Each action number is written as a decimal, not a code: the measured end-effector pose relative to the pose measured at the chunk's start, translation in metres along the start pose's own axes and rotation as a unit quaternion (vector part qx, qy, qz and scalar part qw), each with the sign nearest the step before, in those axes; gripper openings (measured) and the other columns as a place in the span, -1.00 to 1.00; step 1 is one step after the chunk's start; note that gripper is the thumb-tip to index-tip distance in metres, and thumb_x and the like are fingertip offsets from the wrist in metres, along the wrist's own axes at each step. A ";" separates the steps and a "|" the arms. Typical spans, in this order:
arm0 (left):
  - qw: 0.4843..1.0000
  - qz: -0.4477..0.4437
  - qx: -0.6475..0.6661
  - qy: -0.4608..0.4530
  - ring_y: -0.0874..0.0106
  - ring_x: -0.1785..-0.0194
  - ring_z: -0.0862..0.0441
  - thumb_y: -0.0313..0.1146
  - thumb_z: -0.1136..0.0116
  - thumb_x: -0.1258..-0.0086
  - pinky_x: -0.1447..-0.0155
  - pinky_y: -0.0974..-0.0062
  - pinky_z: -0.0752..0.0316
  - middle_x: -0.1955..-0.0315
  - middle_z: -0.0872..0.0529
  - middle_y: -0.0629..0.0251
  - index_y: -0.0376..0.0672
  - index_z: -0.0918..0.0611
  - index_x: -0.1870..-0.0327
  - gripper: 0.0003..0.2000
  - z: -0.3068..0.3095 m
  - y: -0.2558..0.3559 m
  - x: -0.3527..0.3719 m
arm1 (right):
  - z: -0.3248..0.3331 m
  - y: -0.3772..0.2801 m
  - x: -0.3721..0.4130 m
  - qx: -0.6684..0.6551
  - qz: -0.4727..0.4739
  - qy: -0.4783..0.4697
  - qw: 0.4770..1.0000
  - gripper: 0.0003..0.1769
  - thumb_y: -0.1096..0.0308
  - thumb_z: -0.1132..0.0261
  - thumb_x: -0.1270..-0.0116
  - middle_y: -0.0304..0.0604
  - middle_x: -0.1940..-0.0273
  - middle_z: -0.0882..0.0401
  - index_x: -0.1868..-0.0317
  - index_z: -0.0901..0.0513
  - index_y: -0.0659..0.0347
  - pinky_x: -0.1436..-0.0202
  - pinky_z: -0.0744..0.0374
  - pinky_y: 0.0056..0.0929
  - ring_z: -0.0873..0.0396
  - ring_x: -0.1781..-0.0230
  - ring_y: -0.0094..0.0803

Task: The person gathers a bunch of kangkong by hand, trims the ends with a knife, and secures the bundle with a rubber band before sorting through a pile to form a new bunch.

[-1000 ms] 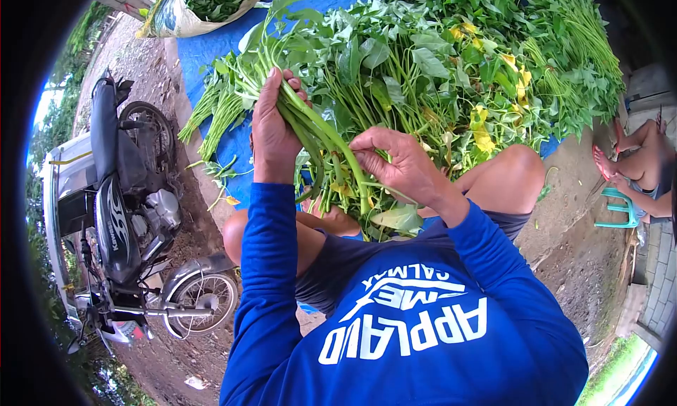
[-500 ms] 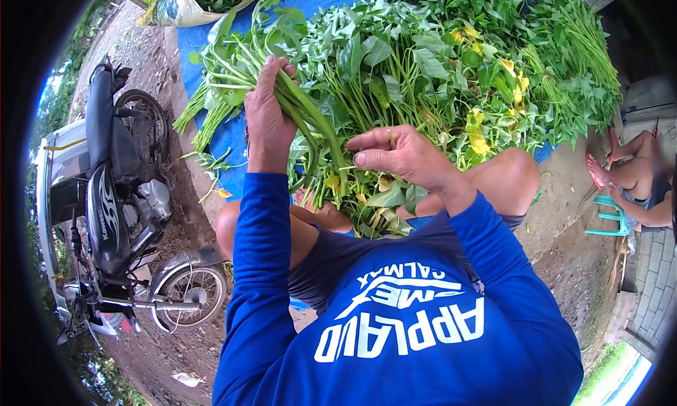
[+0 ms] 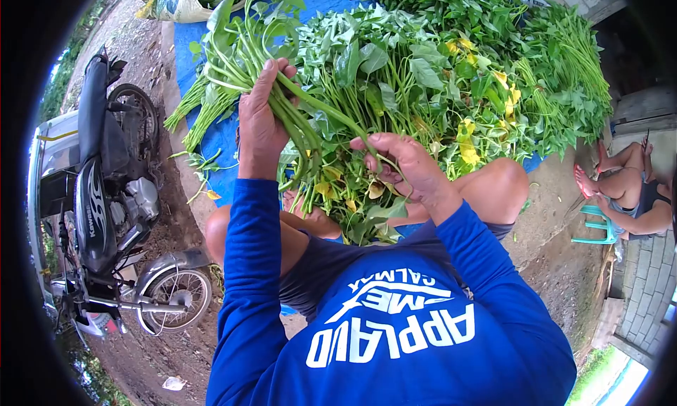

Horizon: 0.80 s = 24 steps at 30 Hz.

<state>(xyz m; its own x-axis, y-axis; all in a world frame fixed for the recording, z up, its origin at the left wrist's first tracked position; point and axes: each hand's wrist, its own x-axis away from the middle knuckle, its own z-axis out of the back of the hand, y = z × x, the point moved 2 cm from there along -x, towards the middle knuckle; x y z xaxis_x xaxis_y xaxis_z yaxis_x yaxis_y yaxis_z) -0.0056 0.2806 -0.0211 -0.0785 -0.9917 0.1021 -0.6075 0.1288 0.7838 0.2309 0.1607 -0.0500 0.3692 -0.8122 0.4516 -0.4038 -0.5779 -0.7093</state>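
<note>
My left hand (image 3: 262, 122) is closed around a bunch of water spinach (image 3: 236, 69), its leaves pointing up and away and its thick green stems hanging down past my wrist. One long stem (image 3: 330, 110) runs from that bunch across to my right hand (image 3: 410, 168). The fingers of my right hand are pinched on the lower end of this stem, and a thin bent piece shows beside them. Below and beyond both hands lies a pile of loose water spinach (image 3: 395, 68), with some yellowed leaves (image 3: 467, 142) among the green.
A blue tarp (image 3: 224, 159) lies under the greens. Bundles of long-stemmed greens (image 3: 568, 60) lie at the far right, and a filled sack (image 3: 180, 4) is at the far left. A motorcycle (image 3: 116, 201) stands at left. Another person sits by a teal stool (image 3: 596, 226) at right.
My right hand has gone from loosely spread beside the stems to pinching one stem's end. That stem is now drawn out to the right, away from the bunch in my left hand.
</note>
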 end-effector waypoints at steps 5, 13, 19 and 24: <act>0.998 -0.029 -0.045 -0.045 0.59 0.27 -0.69 -0.14 -0.24 -0.67 0.21 0.70 -0.57 0.19 -0.76 0.34 -0.21 -0.69 -0.06 -0.71 -0.008 0.001 0.005 | -0.004 -0.018 0.008 0.050 0.055 -0.006 0.997 -0.62 0.21 -0.25 -0.51 -0.26 0.27 -0.74 -0.09 -0.79 0.32 0.41 -0.44 -0.71 -0.58 0.35 -0.70; 0.986 -0.051 -0.148 0.058 0.62 0.32 -0.63 -0.22 -0.31 -0.63 0.20 0.67 -0.55 0.28 -0.74 0.39 -0.22 -0.74 0.04 -0.78 -0.019 -0.011 0.012 | -0.010 -0.040 -0.009 0.517 0.146 -0.165 0.827 -0.68 0.21 -0.35 -0.30 0.12 0.08 -0.81 0.10 -0.76 0.29 -0.16 -0.62 -0.25 -0.72 0.02 -0.21; 0.985 -0.093 -0.091 0.114 0.59 0.29 -0.64 -0.22 -0.36 -0.59 0.25 0.66 -0.56 0.28 -0.73 0.36 -0.20 -0.74 0.03 -0.78 -0.002 0.022 -0.013 | -0.024 -0.040 0.021 0.767 -0.095 -0.229 0.592 -0.67 0.18 -0.36 -0.16 0.07 0.15 -0.75 0.18 -0.74 0.26 0.02 -0.67 0.02 -0.69 0.10 0.09; 0.989 -0.072 -0.072 0.103 0.65 0.32 -0.60 -0.24 -0.27 -0.65 0.30 0.69 -0.53 0.23 -0.72 0.41 -0.21 -0.68 -0.07 -0.77 -0.003 0.057 0.003 | 0.129 -0.078 0.029 0.803 0.067 0.162 0.570 -0.70 0.09 -0.40 -0.27 0.10 0.22 -0.75 0.16 -0.76 0.13 0.07 -0.69 0.06 -0.73 0.15 0.14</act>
<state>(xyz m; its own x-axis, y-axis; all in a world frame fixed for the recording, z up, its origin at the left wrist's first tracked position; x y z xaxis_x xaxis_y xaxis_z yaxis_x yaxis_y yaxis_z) -0.0381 0.2852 0.0253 0.1724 -0.9805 0.0945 -0.4812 -0.0001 0.8766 0.3808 0.1927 -0.0514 0.1463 -0.9631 0.2259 0.9722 0.0978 -0.2128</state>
